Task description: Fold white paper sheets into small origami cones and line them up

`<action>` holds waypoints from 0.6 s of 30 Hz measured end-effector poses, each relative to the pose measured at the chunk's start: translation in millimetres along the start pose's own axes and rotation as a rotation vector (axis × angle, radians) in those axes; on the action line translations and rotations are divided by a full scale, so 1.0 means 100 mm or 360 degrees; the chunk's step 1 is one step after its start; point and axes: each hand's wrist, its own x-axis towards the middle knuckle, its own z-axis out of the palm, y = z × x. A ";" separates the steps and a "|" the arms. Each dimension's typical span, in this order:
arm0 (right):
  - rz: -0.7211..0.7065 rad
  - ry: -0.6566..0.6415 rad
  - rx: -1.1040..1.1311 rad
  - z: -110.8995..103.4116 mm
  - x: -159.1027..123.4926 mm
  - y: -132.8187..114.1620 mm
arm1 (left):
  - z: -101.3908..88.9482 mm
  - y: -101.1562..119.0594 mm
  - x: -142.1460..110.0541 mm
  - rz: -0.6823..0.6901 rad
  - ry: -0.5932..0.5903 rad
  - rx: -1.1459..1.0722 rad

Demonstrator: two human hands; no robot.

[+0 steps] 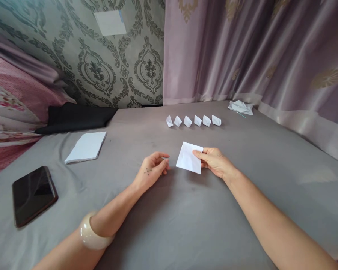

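Between the thumb and fingers of my right hand (214,160) is a folded sheet of white paper (187,158), roughly square and held by its right edge above the grey cloth. My left hand (154,168) hovers just left of the paper, apart from it, with its fingers loosely curled and a gap between thumb and forefinger; nothing shows in it. Beyond both hands, several small folded paper pieces (187,121) stand in a row. A stack of white paper (87,147) lies to the left of my left hand.
A dark tablet or phone (34,195) lies at the left. Behind the paper stack is a folded black cloth (77,117). Crumpled or folded white papers (241,107) rest at the back right, by the purple curtain (214,52). Grey cloth (270,157) covers the surface.
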 end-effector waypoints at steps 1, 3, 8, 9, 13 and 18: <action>0.0011 -0.0041 -0.0016 0.01 0.00 0.01 | -0.02 -0.01 0.00 0.0173 0.0042 0.0222; 0.0004 -0.0147 -0.0045 0.05 -0.02 0.02 | -0.04 -0.03 0.00 0.0534 0.0038 0.0664; -0.0038 -0.0271 -0.0056 0.18 -0.04 0.03 | -0.09 -0.02 0.01 0.1209 -0.0128 0.1375; -0.0057 -0.0278 -0.0054 0.20 -0.03 0.04 | -0.10 -0.01 0.01 0.1283 -0.0125 0.1463; -0.0160 -0.0378 -0.0106 0.26 0.05 0.06 | -0.15 -0.01 0.04 0.1423 -0.0178 0.1650; -0.0760 -0.0085 -0.0720 0.21 0.04 0.08 | -0.17 -0.10 0.06 0.1267 -0.0159 0.1733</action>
